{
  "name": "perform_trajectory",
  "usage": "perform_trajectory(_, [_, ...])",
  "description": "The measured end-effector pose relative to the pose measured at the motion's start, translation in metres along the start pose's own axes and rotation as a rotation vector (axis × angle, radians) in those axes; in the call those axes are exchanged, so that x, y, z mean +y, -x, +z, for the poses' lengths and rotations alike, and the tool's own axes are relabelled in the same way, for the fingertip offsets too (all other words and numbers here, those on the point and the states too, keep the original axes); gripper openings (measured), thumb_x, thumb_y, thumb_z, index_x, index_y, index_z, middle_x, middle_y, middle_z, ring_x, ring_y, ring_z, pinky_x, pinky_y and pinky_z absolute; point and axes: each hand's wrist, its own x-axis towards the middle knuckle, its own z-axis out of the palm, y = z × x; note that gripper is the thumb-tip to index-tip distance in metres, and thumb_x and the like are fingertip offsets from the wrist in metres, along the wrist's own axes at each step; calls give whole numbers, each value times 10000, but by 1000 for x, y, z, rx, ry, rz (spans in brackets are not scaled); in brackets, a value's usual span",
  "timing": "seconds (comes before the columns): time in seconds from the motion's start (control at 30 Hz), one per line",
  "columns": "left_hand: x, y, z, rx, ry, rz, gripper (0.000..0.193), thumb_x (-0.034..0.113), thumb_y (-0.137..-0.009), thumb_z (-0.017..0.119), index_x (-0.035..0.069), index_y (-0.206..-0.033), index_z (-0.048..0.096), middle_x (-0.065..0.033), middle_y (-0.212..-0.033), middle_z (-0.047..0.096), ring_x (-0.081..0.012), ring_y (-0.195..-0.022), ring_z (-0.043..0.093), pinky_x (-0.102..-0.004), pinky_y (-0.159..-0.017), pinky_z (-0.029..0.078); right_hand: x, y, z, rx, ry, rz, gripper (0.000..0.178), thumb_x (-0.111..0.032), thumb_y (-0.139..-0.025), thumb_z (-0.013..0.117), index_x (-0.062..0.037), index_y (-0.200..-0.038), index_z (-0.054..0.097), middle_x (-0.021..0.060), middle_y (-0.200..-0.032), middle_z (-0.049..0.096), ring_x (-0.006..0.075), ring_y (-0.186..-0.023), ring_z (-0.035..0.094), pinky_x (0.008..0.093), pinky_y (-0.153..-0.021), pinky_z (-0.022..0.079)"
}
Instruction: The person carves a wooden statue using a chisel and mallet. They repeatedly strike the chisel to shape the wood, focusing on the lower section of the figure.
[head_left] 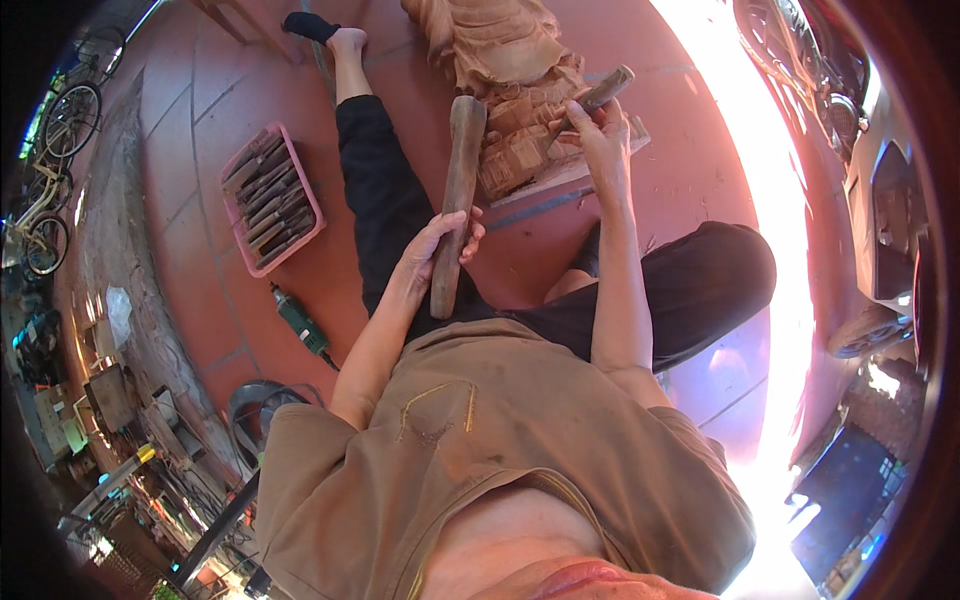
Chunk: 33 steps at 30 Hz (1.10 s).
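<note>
My left hand [440,246] is closed around the lower part of a worn wooden mallet [465,155], which points away from me with its thicker end far. In my right hand [603,140] is a chisel [608,88], gripped between thumb and fingers, its wooden handle slanting up to the right. The chisel's blade end is by the right side of a carved wooden sculpture [500,65], partly hidden behind my fingers; whether it touches the wood I cannot tell. Carved folds cover the sculpture, which lies on the floor beyond my legs.
A pink plastic basket [318,212] full of wood-handled tools stands left of my outstretched leg [375,160]. Nearer me lies a green power tool [300,322] on the red tiled floor [195,240]. My bent leg [700,290] is at the right. Bicycles [70,120] stand far left.
</note>
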Motion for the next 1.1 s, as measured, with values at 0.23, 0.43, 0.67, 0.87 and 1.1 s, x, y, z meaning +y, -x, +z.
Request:
perform_trajectory(0.23, [0,-2,-6,-13,-54,-15,450,321,-946,652,5,-1237,521,-131,-917,627,-165,-642,570,-266,-531,455,11,-5,10,37,46,-44,182,-108,-975,652,-11,-1114,586,80,-931,703,156,-829,709,301,-678,592])
perform_trajectory(0.43, [-1,-4,-9,-8,-59,-13,446,325,-948,653,4,-1231,528,-129,-913,628,-162,-636,574,-266,-529,457,-2,0,3,19,250,26,187,-137,-975,647,3,-1090,600,88,-903,716,150,-807,710,294,-682,591])
perform_trajectory(0.67, [-1,-3,-8,-16,-60,-8,443,322,-956,641,0,-1237,528,-127,-912,623,-159,-636,565,-265,-536,452,-8,9,-11,-8,372,-6,148,-104,-993,616,-27,-1104,557,91,-875,687,188,-787,720,307,-651,587])
perform_trajectory(0.87, [-1,-3,-6,-8,-67,-6,446,325,-960,635,-7,-1238,526,-127,-909,615,-158,-639,558,-263,-540,451,4,4,-2,8,-22,-26,162,-100,-992,634,-11,-1109,567,95,-927,704,175,-840,716,300,-701,594])
perform_trajectory(1.1, [-2,-3,-8,-12,-58,-5,451,315,-955,643,-5,-1247,518,-129,-900,612,-164,-639,569,-266,-525,457,7,2,9,-84,136,-111,197,-99,-957,689,-22,-1113,597,49,-947,710,112,-834,685,281,-744,558])
